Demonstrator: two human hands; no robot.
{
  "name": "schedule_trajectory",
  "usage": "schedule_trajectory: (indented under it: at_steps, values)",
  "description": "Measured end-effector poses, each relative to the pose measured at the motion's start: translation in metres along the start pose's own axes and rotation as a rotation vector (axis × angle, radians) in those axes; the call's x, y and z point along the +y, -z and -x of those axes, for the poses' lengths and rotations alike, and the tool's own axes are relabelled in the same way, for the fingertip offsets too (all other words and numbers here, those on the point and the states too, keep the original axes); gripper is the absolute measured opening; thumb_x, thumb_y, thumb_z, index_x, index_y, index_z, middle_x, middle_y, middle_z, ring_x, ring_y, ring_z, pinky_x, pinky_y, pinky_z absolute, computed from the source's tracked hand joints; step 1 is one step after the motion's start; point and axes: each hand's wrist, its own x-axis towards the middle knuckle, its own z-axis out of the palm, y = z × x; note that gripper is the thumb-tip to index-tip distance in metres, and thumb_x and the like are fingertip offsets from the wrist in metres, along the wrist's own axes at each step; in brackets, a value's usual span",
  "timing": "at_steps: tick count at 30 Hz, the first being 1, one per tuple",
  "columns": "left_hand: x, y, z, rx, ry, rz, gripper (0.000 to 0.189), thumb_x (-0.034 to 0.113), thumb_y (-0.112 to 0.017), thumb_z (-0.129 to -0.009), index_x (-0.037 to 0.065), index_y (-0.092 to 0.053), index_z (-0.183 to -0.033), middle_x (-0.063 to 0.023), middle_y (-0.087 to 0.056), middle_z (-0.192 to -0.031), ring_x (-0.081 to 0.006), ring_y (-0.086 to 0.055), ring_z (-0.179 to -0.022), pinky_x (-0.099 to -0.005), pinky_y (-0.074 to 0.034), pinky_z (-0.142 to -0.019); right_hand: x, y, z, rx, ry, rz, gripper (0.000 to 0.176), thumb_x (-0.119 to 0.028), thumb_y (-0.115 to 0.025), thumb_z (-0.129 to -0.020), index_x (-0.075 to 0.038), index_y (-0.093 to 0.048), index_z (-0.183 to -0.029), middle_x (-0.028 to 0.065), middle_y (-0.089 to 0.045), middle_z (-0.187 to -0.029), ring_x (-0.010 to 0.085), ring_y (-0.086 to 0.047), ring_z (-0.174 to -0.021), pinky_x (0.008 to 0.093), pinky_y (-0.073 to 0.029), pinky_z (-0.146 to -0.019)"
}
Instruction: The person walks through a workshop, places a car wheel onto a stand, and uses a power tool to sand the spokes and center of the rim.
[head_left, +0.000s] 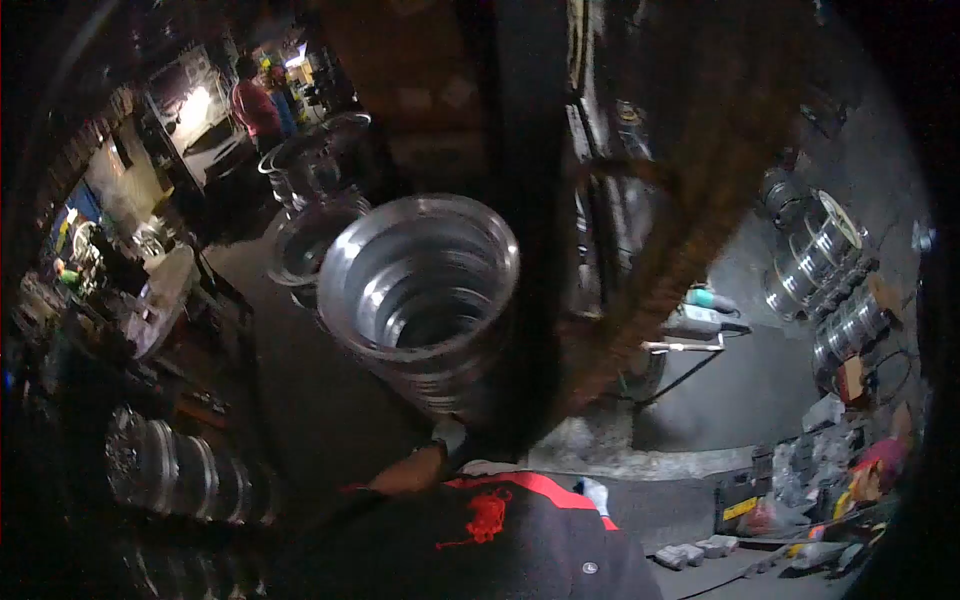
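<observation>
A tall stack of shiny round metal rims [425, 352] stands in front of me, open at the top, with ridged rings down its inside. At the lower side of this stack is my left hand [450, 437], in a light grey covering, with the bare forearm behind it. Its fingers are hidden in shadow, so I cannot see whether it grips the stack or only rests near it. My right hand does not show. The dark shirt [540, 535] with red trim fills the bottom.
More metal rims [300, 255] stand behind the stack, and others lie in rows at the lower left [180, 470] and right [815, 255]. A power tool with a green end [710, 300] lies on the right. A person [257, 105] stands far back.
</observation>
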Motion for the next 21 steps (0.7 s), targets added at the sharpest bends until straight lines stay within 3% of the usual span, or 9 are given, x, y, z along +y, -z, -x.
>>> schedule_trajectory:
  at_steps: [1,2,3,5,6,9,12,16,21]
  values:
    - [0.021,-0.002,-0.003,0.083,0.11,0.053,0.023,0.019,-0.055,-0.085,0.006,-0.073,-0.091,-0.0184,-0.072,-0.09,-0.0329,-0.07,-0.083,-0.0484,-0.056,-0.069,0.015,0.007,0.008,-0.105,-0.152,-0.321,0.023,-0.021,-0.063,-0.09,0.0,-0.071,-0.091,0.0087,-0.069,-0.073,0.0165,-0.064,-0.063,0.0343,-0.052,-0.06]
    - [0.038,-0.009,-0.007,0.158,0.217,0.099,0.02,0.019,-0.058,-0.082,0.01,-0.075,-0.087,-0.0167,-0.072,-0.09,-0.0342,-0.07,-0.08,-0.0481,-0.055,-0.07,-0.041,0.07,0.01,-0.13,-0.564,-0.324,0.025,-0.022,-0.062,-0.091,0.001,-0.07,-0.091,0.009,-0.069,-0.073,0.0169,-0.065,-0.062,0.0347,-0.053,-0.059]
    - [0.06,-0.017,-0.014,0.146,0.202,0.116,0.02,0.019,-0.058,-0.082,0.01,-0.075,-0.087,-0.0167,-0.072,-0.09,-0.0342,-0.07,-0.08,-0.0481,-0.055,-0.07,-0.058,0.115,0.018,-0.088,-0.529,-0.372,0.027,-0.023,-0.061,-0.091,0.003,-0.069,-0.088,0.0098,-0.068,-0.073,0.0174,-0.065,-0.062,0.0346,-0.053,-0.058]
    - [0.094,-0.042,-0.017,-0.041,0.331,0.27,0.03,0.021,-0.049,-0.091,0.002,-0.07,-0.103,-0.0236,-0.07,-0.1,-0.0364,-0.069,-0.094,-0.0485,-0.054,-0.082,0.024,0.118,0.041,0.008,-0.257,-0.54,0.027,-0.024,-0.06,-0.092,0.001,-0.068,-0.089,0.0086,-0.067,-0.072,0.0177,-0.064,-0.06,0.0342,-0.052,-0.056]
    - [0.116,-0.069,-0.02,0.13,0.42,0.499,0.033,0.022,-0.045,-0.093,0.002,-0.069,-0.106,-0.0255,-0.067,-0.106,-0.0424,-0.066,-0.099,-0.0494,-0.052,-0.088,0.001,0.16,0.052,0.091,-0.762,-0.972,0.025,-0.026,-0.058,-0.093,-0.003,-0.067,-0.087,0.0062,-0.064,-0.072,0.0181,-0.062,-0.059,0.034,-0.05,-0.053]
    - [0.182,-0.013,-0.018,-0.02,0.529,0.803,0.039,0.029,-0.042,-0.096,0.003,-0.068,-0.109,-0.026,-0.066,-0.113,-0.0438,-0.061,-0.108,-0.0497,-0.05,-0.093,0.1,0.168,0.102,0.229,-0.874,-1.279,0.02,-0.029,-0.056,-0.094,-0.009,-0.058,-0.091,0.0042,-0.061,-0.076,0.0182,-0.06,-0.062,0.0316,-0.044,-0.047]
    - [0.226,0.054,-0.025,-0.062,0.552,0.896,0.049,0.042,-0.036,-0.099,0.006,-0.069,-0.107,-0.021,-0.066,-0.115,-0.0414,-0.062,-0.109,-0.0498,-0.047,-0.095,0.145,0.192,0.149,0.221,-0.995,-1.108,0.02,-0.028,-0.056,-0.093,-0.008,-0.059,-0.094,0.0052,-0.063,-0.077,0.0205,-0.061,-0.064,0.0334,-0.046,-0.049]
    - [0.245,0.11,-0.036,-0.042,0.448,0.811,0.05,0.044,-0.037,-0.099,0.007,-0.07,-0.106,-0.0197,-0.067,-0.114,-0.0404,-0.063,-0.108,-0.0492,-0.048,-0.094,0.275,0.13,0.223,-0.125,-0.623,-0.151,0.021,-0.028,-0.06,-0.09,-0.008,-0.065,-0.09,0.0097,-0.069,-0.078,0.0253,-0.068,-0.07,0.0406,-0.052,-0.054]
    - [0.265,0.127,-0.053,-0.01,0.412,0.871,0.065,0.054,-0.032,-0.1,0.003,-0.072,-0.099,-0.022,-0.07,-0.106,-0.0416,-0.065,-0.104,-0.0484,-0.048,-0.093,0.252,0.137,0.192,-0.17,-0.383,0.115,0.019,-0.027,-0.062,-0.088,-0.009,-0.067,-0.088,0.0101,-0.07,-0.078,0.0263,-0.069,-0.071,0.0416,-0.053,-0.057]
